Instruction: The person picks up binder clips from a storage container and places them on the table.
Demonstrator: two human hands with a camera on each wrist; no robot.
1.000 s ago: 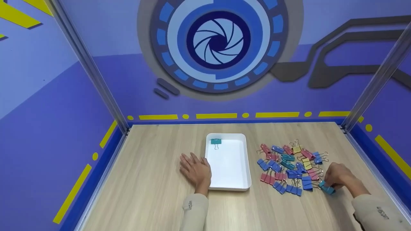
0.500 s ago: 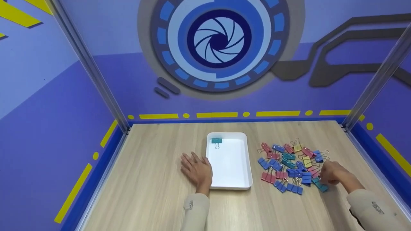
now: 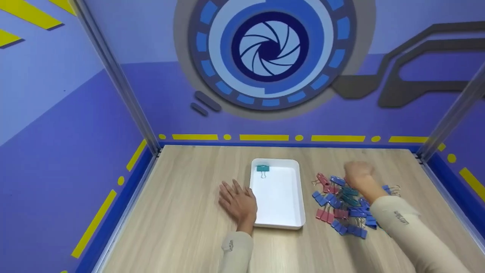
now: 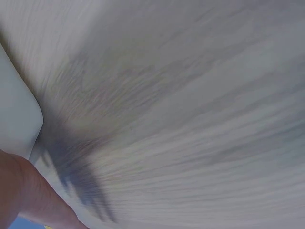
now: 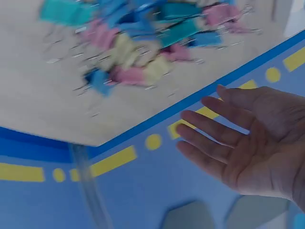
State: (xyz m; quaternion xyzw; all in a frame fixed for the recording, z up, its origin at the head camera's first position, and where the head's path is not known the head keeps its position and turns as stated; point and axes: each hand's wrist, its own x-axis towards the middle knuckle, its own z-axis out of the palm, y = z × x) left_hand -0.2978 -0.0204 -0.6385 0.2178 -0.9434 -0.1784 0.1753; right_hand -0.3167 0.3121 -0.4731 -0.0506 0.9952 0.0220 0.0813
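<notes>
My left hand [image 3: 238, 203] lies flat on the table, fingers spread, against the left side of a white tray [image 3: 279, 227]. Inside that tray, near its far left corner, sits one teal binder clip [image 3: 263, 168]. Above the far part of a heap of binder clips [image 3: 357, 212] is my right hand [image 3: 359, 175], blurred in the head view. The right wrist view shows that hand with loosely extended fingers and nothing in them. A teal binder clip [image 5: 66, 13] lies at the heap's edge there; my right forearm hides it in the head view.
The heap mixes blue, red, yellow and teal clips, right of the tray on the wooden table [image 3: 189, 197]. Purple panels [image 3: 151, 98] wall the table at the back and sides, with metal posts at the corners.
My right hand has pushed a teal binder clip leftward against the heap, let go of it, and moved left and away toward the far side. My left hand stays by the tray.
</notes>
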